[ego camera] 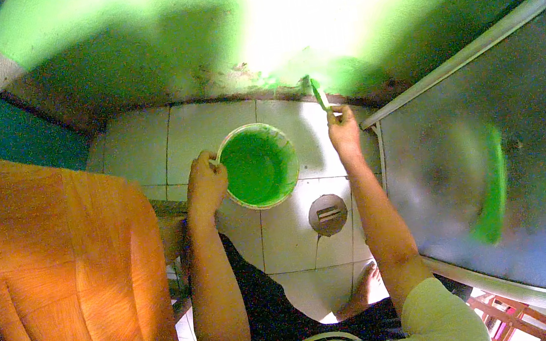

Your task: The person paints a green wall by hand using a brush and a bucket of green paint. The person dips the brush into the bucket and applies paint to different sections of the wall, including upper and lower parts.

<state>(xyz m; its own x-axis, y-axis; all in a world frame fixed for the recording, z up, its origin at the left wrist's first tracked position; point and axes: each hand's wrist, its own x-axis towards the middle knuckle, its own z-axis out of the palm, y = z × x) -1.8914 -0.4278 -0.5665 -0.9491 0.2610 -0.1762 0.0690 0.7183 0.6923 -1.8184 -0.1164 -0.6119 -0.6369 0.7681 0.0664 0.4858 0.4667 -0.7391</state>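
My left hand [209,181] grips the near-left rim of a round, pale-rimmed bucket [261,166] over the tiled floor. Green paint coats the bucket's inner wall and bottom. In my right hand [343,128] is a slim paintbrush [318,92], its handle between thumb and fingers. The brush tip reaches the foot of the green wall [177,54], just above the floor line. That strip of wall is patchy, with bare and dark spots; strong glare hides the wall above it.
Wooden furniture with an orange-brown grain [84,255] stands at the left, a teal surface [28,131] beyond it. A grey reflective panel with a pale frame [437,176] bounds the right. On the floor tiles [288,250] is a round grey object [327,215]; my bare foot [362,292] is near it.
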